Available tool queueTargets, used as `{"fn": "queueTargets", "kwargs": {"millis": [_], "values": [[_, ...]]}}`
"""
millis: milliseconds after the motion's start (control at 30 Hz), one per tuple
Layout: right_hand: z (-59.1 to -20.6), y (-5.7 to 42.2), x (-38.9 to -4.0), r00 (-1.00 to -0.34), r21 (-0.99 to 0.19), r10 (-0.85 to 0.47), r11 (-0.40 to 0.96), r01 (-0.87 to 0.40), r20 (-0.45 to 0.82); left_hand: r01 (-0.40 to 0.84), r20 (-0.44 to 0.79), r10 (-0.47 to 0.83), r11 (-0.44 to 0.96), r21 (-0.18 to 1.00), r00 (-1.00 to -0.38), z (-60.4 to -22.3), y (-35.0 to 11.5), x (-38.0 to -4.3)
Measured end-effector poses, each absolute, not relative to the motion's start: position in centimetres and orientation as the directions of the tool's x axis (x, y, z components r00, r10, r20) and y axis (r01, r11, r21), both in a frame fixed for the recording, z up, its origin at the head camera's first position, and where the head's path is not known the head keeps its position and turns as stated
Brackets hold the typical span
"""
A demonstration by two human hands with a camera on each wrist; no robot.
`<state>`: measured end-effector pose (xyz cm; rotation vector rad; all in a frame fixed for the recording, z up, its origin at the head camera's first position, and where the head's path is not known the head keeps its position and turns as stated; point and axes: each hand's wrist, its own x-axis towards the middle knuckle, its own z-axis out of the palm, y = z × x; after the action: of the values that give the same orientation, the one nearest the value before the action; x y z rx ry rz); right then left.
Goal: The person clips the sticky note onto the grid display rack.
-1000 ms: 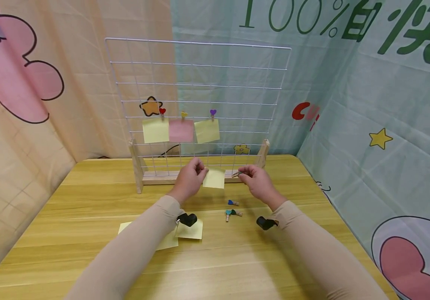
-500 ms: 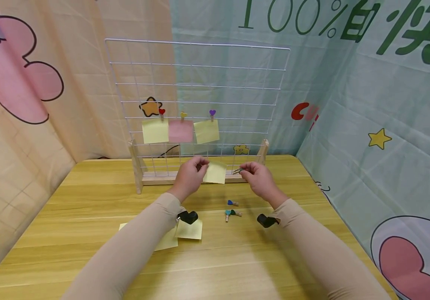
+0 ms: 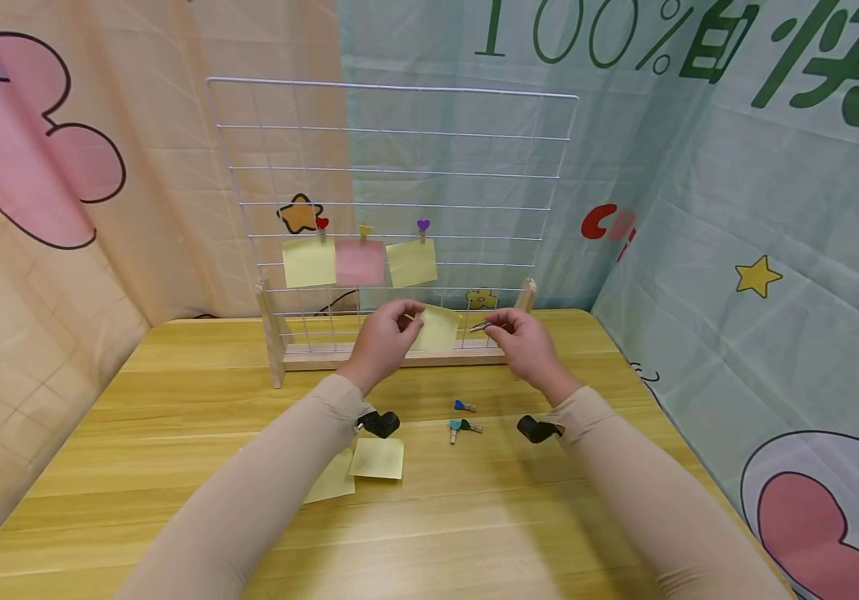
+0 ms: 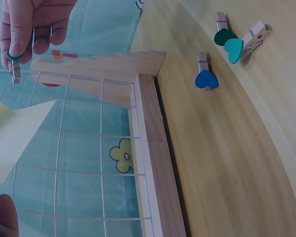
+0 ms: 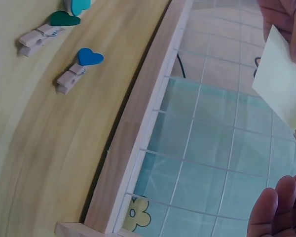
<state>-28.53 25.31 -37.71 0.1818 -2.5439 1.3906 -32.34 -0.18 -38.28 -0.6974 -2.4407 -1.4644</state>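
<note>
The left hand (image 3: 384,340) pinches a square, pale yellow paper note (image 3: 440,331) at its left side, before the lower right part of a white wire grid rack with a wooden base (image 3: 317,362). Just right of it, the right hand (image 3: 528,343) pinches a small green-topped wooden clothespin (image 4: 15,72); nearer lie three heart-topped clothespins (image 3: 461,406).

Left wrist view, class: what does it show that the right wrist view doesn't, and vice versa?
Left wrist only: red marks on the blue-green fabric backdrop.
Right wrist only: the backdrop's beige fabric.
Both: the left hand with a square yellow paper note, the right hand with a wooden clip, wooden heart clips in blue, teal and dark green, white wire grid and yellow flower print.
</note>
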Motion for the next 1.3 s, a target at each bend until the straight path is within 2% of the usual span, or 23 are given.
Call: {"fn": "queueTargets", "kwargs": {"millis": [600, 933, 1300], "values": [[-34.5, 25.2, -29.1, -0.935, -0.759, 0.035, 0.595, -0.264, 0.353, 0.511, 0.429, 0.287, 0.353, 0.783, -0.856, -35.3, 0.8, -33.0], [-33.4, 25.2, -29.7, -0.931, -0.753, 0.051, 0.605, -0.259, 0.361, 0.499, 0.42, 0.287, 0.316, 0.807, -0.861, -34.5, 1.1, -33.7], [-32.3, 25.2, -30.3, -0.926, -0.758, 0.063, 0.597, -0.263, 0.371, 0.499, 0.42, 0.281, 0.346, 0.794, -0.863, -33.9, 1.6, -34.3]]}}
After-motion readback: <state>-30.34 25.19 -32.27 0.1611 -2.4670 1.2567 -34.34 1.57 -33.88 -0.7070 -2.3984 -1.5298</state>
